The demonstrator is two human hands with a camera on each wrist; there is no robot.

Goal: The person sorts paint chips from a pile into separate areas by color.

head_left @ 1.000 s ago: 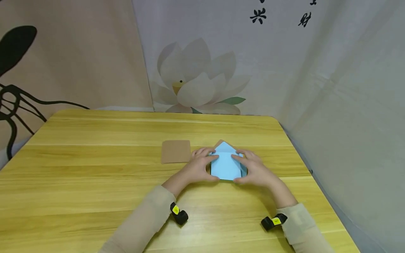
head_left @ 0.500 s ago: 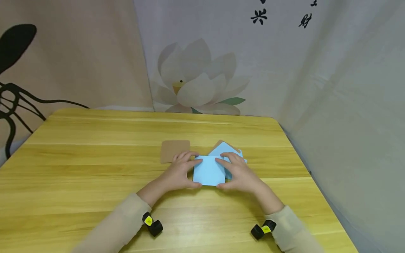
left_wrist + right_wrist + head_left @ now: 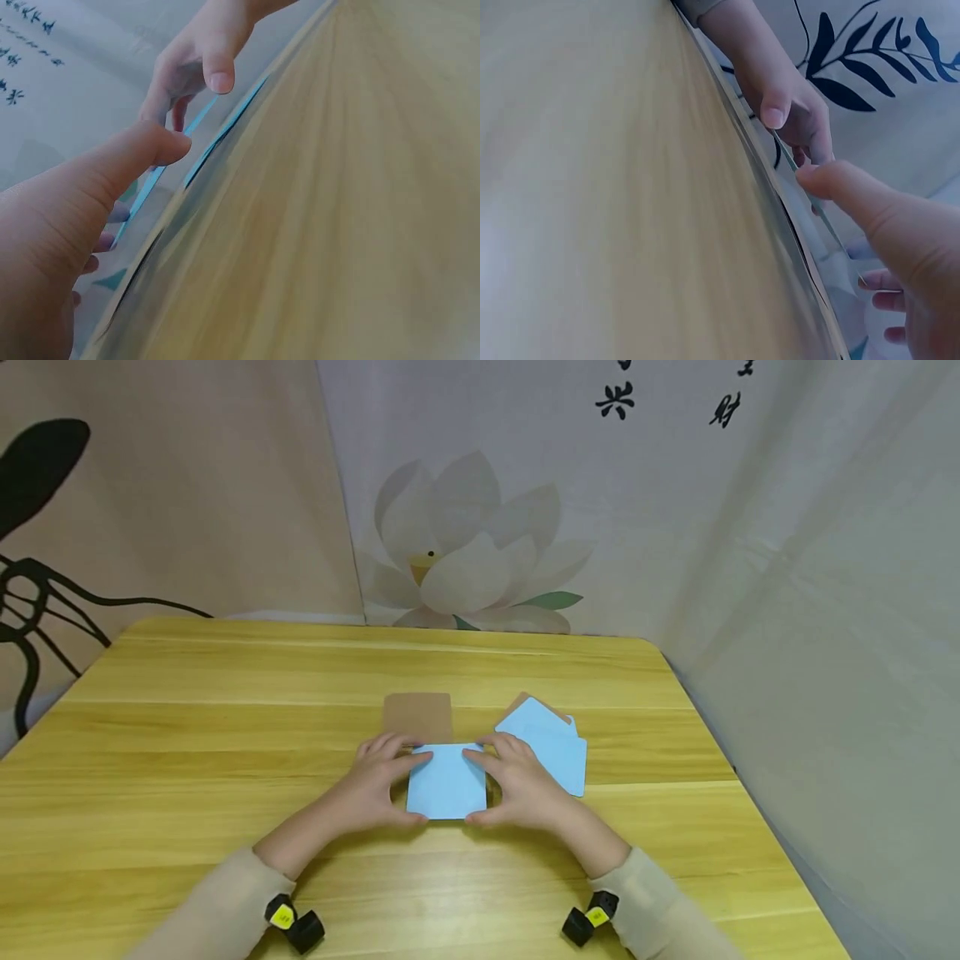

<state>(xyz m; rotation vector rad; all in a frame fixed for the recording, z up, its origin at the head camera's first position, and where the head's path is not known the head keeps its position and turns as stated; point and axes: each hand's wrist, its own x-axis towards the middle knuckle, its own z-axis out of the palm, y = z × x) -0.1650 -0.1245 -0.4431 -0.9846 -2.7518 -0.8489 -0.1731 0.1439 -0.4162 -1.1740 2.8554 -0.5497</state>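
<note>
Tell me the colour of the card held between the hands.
The card is light blue, clearest in the head view.

In the head view, the bench point(image 3: 187, 760) is softly lit; a pale glare is seen toward its front, and faint shadows are cast below the forearms point(image 3: 296, 842). The wrist views are dimmer, slightly blurred.

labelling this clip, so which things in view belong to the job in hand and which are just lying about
Probably in the job:
blue card, held by left hand and right hand
blue-topped pile at right
brown card

Apparently just surroundings:
table
printed backdrop
</note>
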